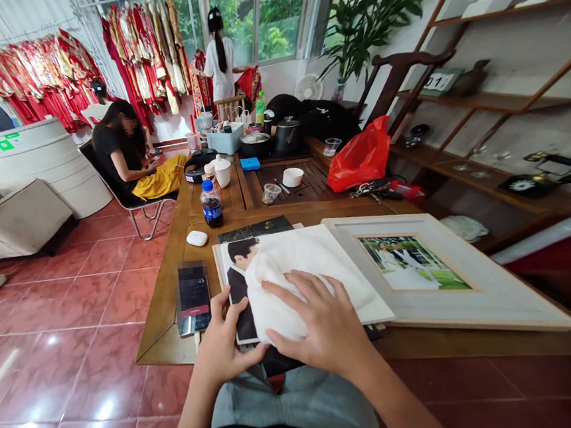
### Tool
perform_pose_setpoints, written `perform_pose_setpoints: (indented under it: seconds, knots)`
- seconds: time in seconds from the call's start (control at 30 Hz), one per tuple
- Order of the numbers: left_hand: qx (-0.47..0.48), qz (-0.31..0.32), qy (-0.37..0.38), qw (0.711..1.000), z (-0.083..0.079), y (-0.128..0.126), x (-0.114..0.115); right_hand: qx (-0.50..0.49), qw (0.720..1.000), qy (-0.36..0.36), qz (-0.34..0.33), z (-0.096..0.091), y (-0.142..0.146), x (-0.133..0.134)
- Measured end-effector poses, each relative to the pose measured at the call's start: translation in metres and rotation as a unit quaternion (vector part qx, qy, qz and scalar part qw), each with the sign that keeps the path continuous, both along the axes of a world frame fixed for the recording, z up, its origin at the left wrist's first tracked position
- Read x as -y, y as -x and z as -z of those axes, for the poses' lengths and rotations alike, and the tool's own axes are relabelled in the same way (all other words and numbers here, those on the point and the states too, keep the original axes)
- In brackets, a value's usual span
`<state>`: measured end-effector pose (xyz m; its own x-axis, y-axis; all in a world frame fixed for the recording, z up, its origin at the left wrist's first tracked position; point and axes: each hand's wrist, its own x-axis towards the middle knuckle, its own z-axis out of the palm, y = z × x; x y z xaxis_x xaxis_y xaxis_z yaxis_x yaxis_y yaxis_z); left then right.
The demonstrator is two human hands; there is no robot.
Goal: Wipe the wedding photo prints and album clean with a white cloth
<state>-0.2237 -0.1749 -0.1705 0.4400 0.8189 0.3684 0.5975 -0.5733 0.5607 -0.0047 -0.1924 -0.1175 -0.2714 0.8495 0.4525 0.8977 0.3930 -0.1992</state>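
Note:
A large photo panel (359, 281) lies flat near the table's front edge, showing part of a person in a dark suit. Across its middle is a bunched white cloth (270, 268), which covers much of the picture. My right hand (319, 317) grips the cloth from above, fingers spread over its folds. At the panel's lower left corner, my left hand (231, 338) holds the edge, its thumb and fingertips wide apart. Beside it on the left lies a phone (193, 298). A framed wedding photo (498, 302) with a pale wide border rests to the panel's right.
On the wooden table (172, 347) stand a blue-capped drink bottle (212, 210), a white earbud case (197, 238), a plastic cup (270, 193) and a red plastic bag (360, 157). Shelves (505, 101) rise at right. Other people sit and stand beyond the table.

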Motion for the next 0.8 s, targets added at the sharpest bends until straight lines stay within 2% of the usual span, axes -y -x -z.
perform_pose_setpoints:
  seconds: [0.23,0.37,0.5,0.67,0.8]
  knots:
    - [0.005,-0.006,-0.006,1.0,-0.001,-0.002,-0.001,0.043,0.995,-0.026,0.09,0.008,-0.049,0.002]
    - [0.007,-0.006,-0.009,1.0,-0.001,-0.002,-0.001,0.044,0.992,-0.023,0.113,0.01,-0.061,0.002]
    - [0.012,-0.006,-0.016,1.0,0.001,-0.002,-0.001,0.039,0.994,-0.03,0.095,0.006,-0.044,0.001]
    - [0.008,-0.001,-0.01,1.0,0.002,0.0,-0.001,0.015,1.0,-0.007,0.026,-0.001,-0.008,-0.001]
    - [-0.007,0.002,0.005,1.0,0.0,0.0,-0.001,-0.009,1.0,0.003,-0.006,-0.002,0.005,-0.001]
